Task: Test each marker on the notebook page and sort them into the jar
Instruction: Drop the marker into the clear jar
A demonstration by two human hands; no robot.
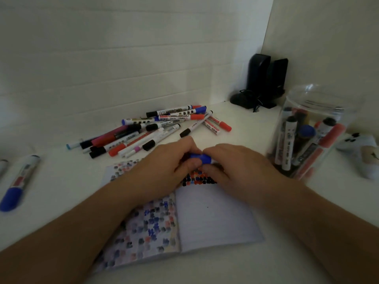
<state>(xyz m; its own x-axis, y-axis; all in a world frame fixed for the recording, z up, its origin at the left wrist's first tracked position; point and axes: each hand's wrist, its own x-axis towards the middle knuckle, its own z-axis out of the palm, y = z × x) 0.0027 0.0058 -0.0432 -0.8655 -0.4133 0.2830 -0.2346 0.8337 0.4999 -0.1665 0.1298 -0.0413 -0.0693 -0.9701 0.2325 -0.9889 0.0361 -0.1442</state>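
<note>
An open notebook [215,220] lies on the white desk, its pages dotted with rows of red, blue and black marks. Above its top edge my left hand [164,167] and my right hand [235,162] meet, both gripping a blue marker [202,157]; only its blue cap end shows between the fingers. A pile of several markers [155,130] lies behind the hands. At the right stands a clear plastic jar [311,132] holding several markers upright.
A blue-capped marker [18,183] lies alone at the far left edge, another barely visible beside it. Two black speakers [264,80] with a cable stand in the back corner. A white object [363,154] lies right of the jar. White walls close off the back and right.
</note>
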